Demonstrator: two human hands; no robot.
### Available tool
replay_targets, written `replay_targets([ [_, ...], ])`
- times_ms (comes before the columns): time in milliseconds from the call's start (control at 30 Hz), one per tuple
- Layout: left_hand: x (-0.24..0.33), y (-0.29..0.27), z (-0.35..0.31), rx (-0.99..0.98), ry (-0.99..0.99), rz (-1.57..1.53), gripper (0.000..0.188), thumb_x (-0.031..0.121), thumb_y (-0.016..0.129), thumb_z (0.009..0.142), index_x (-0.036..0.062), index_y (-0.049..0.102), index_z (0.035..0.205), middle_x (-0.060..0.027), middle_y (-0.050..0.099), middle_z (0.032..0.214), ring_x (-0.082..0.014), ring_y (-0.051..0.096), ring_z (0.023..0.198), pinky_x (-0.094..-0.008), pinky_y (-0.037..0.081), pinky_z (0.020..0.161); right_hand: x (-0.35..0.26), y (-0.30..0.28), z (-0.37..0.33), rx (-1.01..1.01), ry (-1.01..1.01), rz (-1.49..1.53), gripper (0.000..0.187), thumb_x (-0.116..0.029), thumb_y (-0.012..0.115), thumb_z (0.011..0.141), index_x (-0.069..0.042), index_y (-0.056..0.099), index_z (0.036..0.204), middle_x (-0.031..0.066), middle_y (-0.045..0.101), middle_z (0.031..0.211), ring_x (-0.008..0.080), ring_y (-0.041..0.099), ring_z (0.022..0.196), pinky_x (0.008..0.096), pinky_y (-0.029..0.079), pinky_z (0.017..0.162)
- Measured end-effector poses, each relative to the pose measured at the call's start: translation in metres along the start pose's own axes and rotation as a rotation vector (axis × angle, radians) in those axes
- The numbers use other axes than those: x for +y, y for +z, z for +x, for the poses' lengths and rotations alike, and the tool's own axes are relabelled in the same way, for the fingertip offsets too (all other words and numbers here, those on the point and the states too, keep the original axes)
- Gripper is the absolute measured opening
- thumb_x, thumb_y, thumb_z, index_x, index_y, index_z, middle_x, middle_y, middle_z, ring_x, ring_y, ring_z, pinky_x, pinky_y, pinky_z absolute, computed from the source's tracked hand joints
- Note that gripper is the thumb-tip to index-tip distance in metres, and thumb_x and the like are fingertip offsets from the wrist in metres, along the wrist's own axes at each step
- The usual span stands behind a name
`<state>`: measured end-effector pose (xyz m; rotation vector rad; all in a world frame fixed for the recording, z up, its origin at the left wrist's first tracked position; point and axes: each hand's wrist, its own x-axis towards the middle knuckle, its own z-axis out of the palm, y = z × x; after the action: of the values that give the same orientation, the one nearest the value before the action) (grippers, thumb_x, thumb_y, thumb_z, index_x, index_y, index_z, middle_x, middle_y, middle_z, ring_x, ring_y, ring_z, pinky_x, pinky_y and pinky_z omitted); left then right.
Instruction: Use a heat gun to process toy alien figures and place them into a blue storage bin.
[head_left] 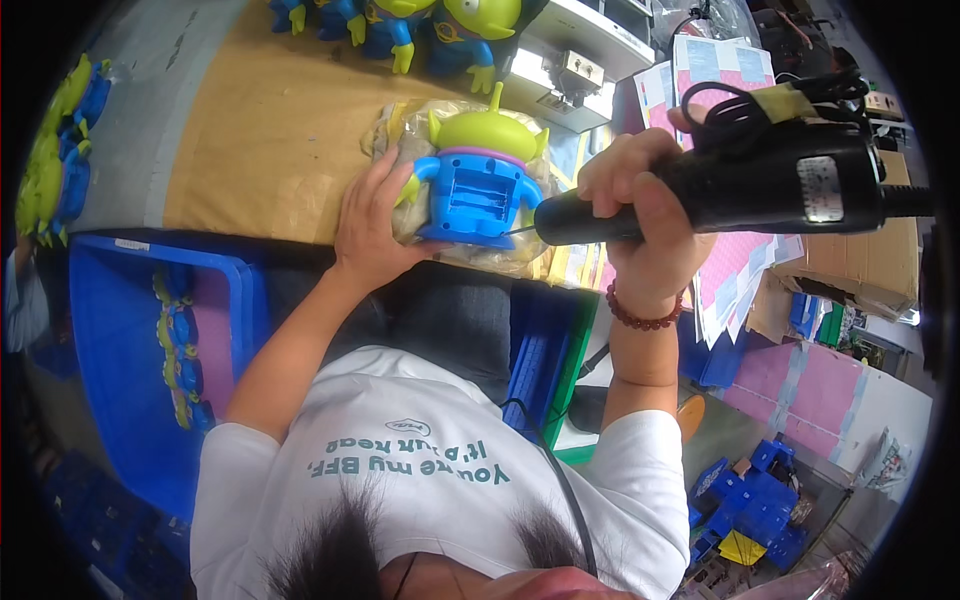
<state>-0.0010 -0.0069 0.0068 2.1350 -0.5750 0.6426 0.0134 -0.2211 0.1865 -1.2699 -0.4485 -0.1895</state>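
Note:
A toy figure (468, 232) with a green head and blue body lies on a plastic-wrapped pad (404, 138) at the table's front edge. Its back faces up, and an uncovered battery compartment shows in it. My left hand (372, 222) grips the figure's left side, with the thumb along its base and the fingers by its arm. In my right hand (652, 205) is a black electric screwdriver (745, 180), held sideways with a cord looped and taped on it. The thin bit reaches the lower right corner of the figure's base; whether it touches a screw I cannot tell.
Several like figures (400, 30) stand at the back, and more lie at the far left (60, 150). A blue bin (110, 330) at my left holds some too. Behind the screwdriver are a white device (560, 85) and pink-and-white papers (715, 65). A cardboard box (860, 255) sits at right.

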Motion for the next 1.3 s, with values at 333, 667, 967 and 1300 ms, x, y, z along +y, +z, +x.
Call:
replay_targets([
  [333, 0.001, -0.004, -0.001, -0.034, 0.003, 0.011, 0.094, 0.039, 0.085, 0.06, 0.0081, 0.036, 0.134, -0.0235, 0.042, 0.138, -0.04, 0.047, 0.121, -0.0476, 0.038, 0.1, 0.021, -0.004, -0.01, -0.345, -0.062, 0.011, 0.049, -0.01, 0.071, 0.08, -0.011, 0.042, 0.119, 0.0015, 0.051, 0.066, 0.0148, 0.05, 0.058, 0.0298, 0.044, 0.055],
  [667, 0.0, -0.004, 0.001, -0.037, 0.03, 0.038, 0.09, 0.042, 0.082, 0.065, 0.0055, 0.035, 0.133, -0.0255, 0.042, 0.138, -0.041, 0.048, 0.12, -0.0471, 0.039, 0.099, 0.026, -0.005, -0.007, -0.405, -0.125, 0.093, 0.047, -0.01, 0.071, 0.08, -0.008, 0.042, 0.118, 0.003, 0.052, 0.065, 0.0146, 0.05, 0.054, 0.0295, 0.043, 0.052],
  [967, -0.001, -0.001, 0.0, -0.001, -0.002, -0.043, 0.095, 0.032, 0.087, 0.056, 0.0106, 0.038, 0.135, -0.0223, 0.041, 0.139, -0.041, 0.046, 0.12, -0.0494, 0.037, 0.099, 0.015, -0.011, 0.002, -0.231, -0.016, 0.124, 0.049, 0.012, 0.063, 0.068, -0.004, 0.042, 0.109, 0.0109, 0.054, 0.066, 0.0217, 0.059, 0.058, 0.0347, 0.05, 0.054],
  [1300, -0.002, -0.002, 0.0, -0.023, -0.01, -0.068, 0.093, 0.034, 0.085, 0.058, 0.0105, 0.038, 0.134, -0.0222, 0.042, 0.139, -0.0404, 0.046, 0.121, -0.0492, 0.037, 0.1, 0.051, -0.061, 0.115, 0.335, -0.015, -0.229, 0.013, -0.006, 0.062, 0.079, 0.002, 0.053, 0.084, 0.0079, 0.055, 0.064, 0.0171, 0.053, 0.056, 0.0294, 0.046, 0.056],
])
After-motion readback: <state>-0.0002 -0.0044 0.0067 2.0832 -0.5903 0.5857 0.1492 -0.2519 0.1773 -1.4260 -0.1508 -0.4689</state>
